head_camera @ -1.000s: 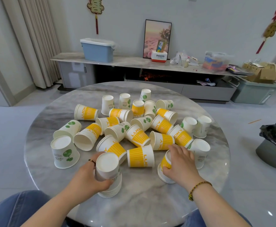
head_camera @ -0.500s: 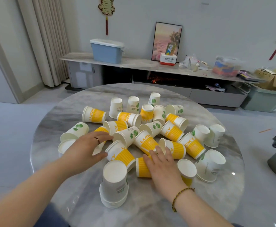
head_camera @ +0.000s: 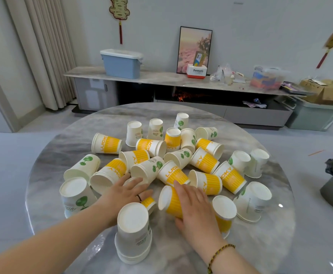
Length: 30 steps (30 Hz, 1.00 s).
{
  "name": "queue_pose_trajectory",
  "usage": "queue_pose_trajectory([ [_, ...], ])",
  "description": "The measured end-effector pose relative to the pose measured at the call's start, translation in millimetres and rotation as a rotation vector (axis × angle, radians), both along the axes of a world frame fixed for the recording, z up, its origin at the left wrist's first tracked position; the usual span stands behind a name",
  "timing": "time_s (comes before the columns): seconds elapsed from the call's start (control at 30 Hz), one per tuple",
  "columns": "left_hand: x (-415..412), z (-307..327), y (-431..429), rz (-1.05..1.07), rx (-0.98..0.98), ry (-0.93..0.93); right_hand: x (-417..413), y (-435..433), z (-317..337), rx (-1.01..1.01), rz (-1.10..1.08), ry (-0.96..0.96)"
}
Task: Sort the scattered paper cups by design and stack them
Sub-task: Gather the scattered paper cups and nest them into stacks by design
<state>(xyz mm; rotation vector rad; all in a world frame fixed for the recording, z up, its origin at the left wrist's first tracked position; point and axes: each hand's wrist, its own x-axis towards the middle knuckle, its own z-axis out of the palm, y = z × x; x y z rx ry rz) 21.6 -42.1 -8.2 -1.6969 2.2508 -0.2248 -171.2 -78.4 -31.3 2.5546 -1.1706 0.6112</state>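
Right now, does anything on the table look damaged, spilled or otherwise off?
Nothing looks damaged or spilled. The paper cups lie jumbled on the round table, many on their sides, as an unsorted pile would. The left hand and right hand each rest on a toppled cup, beside two inverted stacks.

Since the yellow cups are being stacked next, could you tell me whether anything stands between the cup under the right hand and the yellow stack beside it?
Nothing visible does. The right hand lies on the tipped yellow cup, and the upside-down yellow stack stands just right of it; only the hand itself covers the gap between them.
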Motion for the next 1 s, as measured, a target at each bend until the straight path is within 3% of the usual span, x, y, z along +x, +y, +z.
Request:
queue_pose_trajectory([
  [0.1,3,-2,3,-0.067,-0.058,0.04,-6,5,11,0.103,0.051,-0.218],
  [0.3,15,8,-2,-0.094,-0.332,0.139,-36,14,38,0.408,0.103,-0.897],
  [0.4,19,22,-2,-0.028,-0.441,0.276,-55,14,43,0.482,0.025,-1.048],
  [0.53,15,48,4,0.124,-0.493,0.417,-68,7,34,0.709,-0.153,-1.041],
  [0.67,-7,71,7,0.359,-0.416,0.924,-65,4,20,0.833,-0.229,-0.99],
  [0.8,-38,83,8,0.303,-0.316,1.379,-57,10,7,0.942,-0.228,-0.932],
  [1.0,-87,79,5,0.277,-0.255,1.58,-50,13,4,1.044,-0.168,-0.831],
])
